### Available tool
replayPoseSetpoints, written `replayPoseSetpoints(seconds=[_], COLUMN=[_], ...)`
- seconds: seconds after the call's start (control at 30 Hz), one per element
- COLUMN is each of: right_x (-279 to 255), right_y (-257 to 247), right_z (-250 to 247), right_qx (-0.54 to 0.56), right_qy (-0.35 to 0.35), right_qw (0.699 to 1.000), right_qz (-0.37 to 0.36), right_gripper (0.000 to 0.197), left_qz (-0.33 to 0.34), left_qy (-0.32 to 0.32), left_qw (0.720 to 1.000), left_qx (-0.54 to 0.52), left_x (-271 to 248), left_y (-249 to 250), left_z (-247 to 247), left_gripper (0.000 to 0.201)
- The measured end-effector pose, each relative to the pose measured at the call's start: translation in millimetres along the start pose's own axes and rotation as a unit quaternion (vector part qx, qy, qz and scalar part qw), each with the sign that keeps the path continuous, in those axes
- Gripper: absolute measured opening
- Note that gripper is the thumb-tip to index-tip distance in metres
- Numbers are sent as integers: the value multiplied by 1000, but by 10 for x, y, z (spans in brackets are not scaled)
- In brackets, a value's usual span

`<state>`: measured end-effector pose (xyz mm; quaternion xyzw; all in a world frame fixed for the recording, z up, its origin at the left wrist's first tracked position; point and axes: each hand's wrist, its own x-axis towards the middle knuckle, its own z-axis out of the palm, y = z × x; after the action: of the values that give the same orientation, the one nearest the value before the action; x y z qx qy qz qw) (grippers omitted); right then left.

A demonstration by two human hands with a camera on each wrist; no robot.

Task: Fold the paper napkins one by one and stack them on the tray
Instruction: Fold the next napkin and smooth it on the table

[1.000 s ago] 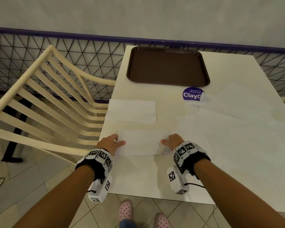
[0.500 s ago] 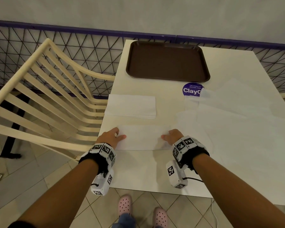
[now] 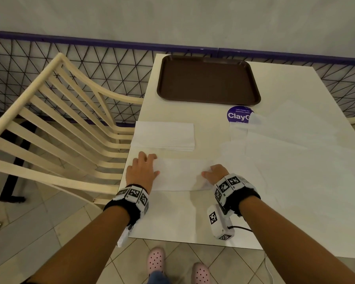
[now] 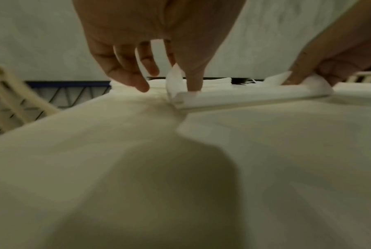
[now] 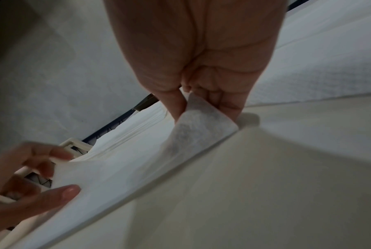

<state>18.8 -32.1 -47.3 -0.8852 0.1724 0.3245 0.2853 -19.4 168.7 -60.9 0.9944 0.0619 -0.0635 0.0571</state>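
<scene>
A folded white napkin (image 3: 180, 175) lies near the table's front edge. My left hand (image 3: 152, 162) is at its left end with fingers spread. In the left wrist view my thumb presses the napkin (image 4: 244, 96) and a raised corner flap stands between thumb and index of the left hand (image 4: 180, 80). My right hand (image 3: 208, 174) pinches the right end. The right wrist view shows the right hand (image 5: 188, 107) lifting that corner of the napkin (image 5: 127, 160) off the table. A brown tray (image 3: 208, 100) sits bare at the far edge.
A stack of folded napkins (image 3: 164, 136) lies just behind the left hand. Unfolded napkins (image 3: 295, 152) cover the table's right side, partly over a purple round sticker (image 3: 238, 114). A cream slatted chair (image 3: 59, 124) stands left of the table, with a mesh fence behind.
My left hand has reached forward and spread its fingers over the napkin's far left corner. The right hand stays pinched on the right end.
</scene>
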Motion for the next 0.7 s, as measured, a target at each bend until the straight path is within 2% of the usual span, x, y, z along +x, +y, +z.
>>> replayPoseSetpoints(seconds=[0.07,0.13,0.2,0.27,0.33,0.37,0.47,0.57,0.63,0.7], right_x=[-12,-28,-35,-50,-68,-82,-149,-268,-368,-446], right_y=[-6,-17,-19,-18,-13,-10,-11,-16,-27,-29], right_z=[5,10,12,13,8,2,-8,16,71,212], right_qx=[2,2,0,1,3,2,-4,-42,-166,-298], right_qy=[4,6,7,8,12,12,27,83,135,121], right_qw=[1000,1000,1000,1000,1000,1000,999,991,962,909], right_qz=[2,4,4,0,-5,-10,-30,-96,-167,-264], right_gripper=[55,54,53,52,52,52,51,52,55,55], left_qz=[93,174,227,233,202,180,188,192,194,198], left_qy=[48,-2,7,-2,-39,-65,-64,-70,-64,-64], left_qw=[992,979,966,968,978,981,979,977,977,975], left_qx=[68,105,127,88,18,13,49,56,65,72], left_x=[2,9,-1,-47,-85,-105,-139,-132,-117,-133], left_y=[45,121,165,188,207,220,202,210,191,202], left_z=[-19,14,44,58,59,65,61,69,97,92], left_gripper=[60,59,54,44,34,39,51,53,54,54])
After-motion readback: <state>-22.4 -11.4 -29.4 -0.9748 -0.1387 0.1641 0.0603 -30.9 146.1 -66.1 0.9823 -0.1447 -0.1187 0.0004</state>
